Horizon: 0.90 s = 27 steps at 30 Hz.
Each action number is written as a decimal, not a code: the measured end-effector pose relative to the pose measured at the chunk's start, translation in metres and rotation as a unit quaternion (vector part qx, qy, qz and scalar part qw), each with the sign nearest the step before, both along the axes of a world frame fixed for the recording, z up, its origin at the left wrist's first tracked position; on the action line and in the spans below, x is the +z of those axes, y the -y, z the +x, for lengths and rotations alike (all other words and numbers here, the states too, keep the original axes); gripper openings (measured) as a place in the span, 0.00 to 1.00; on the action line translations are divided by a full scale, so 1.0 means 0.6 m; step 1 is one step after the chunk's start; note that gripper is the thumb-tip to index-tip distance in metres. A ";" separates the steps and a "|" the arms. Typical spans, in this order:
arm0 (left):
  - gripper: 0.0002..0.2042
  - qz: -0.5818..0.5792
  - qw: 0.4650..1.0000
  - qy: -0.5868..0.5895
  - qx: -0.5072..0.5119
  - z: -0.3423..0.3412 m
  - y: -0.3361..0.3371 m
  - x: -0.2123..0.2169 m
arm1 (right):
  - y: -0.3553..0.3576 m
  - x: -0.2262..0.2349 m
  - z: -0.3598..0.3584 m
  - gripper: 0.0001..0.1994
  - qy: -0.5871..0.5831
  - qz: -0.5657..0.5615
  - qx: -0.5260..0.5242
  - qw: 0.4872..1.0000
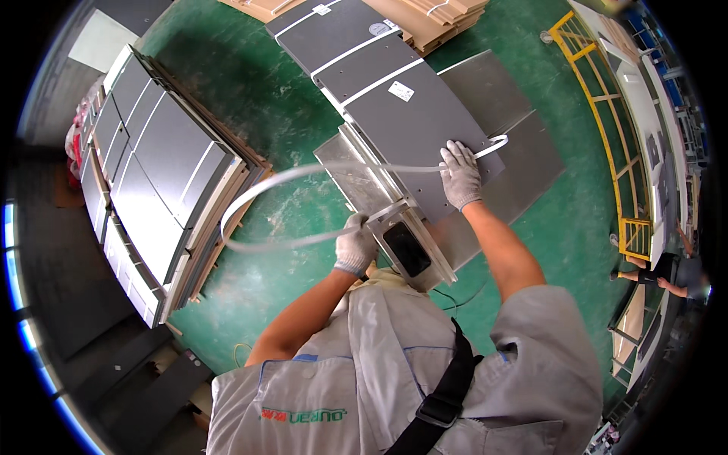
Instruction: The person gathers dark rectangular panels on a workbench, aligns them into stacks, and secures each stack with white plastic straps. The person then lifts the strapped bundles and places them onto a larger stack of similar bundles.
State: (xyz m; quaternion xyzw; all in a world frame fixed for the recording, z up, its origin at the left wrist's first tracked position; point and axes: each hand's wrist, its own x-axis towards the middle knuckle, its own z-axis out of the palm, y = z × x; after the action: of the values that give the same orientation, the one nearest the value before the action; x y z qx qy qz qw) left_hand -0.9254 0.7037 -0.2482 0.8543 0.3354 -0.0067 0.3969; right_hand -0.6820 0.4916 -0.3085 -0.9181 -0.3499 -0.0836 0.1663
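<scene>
Left hand (355, 248) closed (gloved), right hand (459, 176) pressed flat, arm extended.

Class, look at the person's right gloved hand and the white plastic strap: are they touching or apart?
Touching. The head view shows the right hand pressing the white strap against the grey panel stack, fingers lying across it.

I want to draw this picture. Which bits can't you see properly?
Head view only:
- Left gloved hand: its fingers, curled behind the metal strapping tool.
- White plastic strap: its near end, hidden at that tool.
- Stack of grey metal panels: underside and far end, cut off by the top edge.
- Right gloved hand: palm, pressed face down.
</scene>
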 end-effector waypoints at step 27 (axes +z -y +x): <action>0.11 -0.040 0.994 0.055 -0.083 0.008 0.024 -0.038 | 0.001 0.007 -0.004 0.21 -0.011 -0.004 -0.007 1.000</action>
State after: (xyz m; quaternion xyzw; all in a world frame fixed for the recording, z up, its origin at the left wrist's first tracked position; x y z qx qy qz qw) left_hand -0.9203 0.6891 -0.2713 0.8617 0.2401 -0.0060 0.4469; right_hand -0.6844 0.4909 -0.3044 -0.9222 -0.3417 -0.0728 0.1656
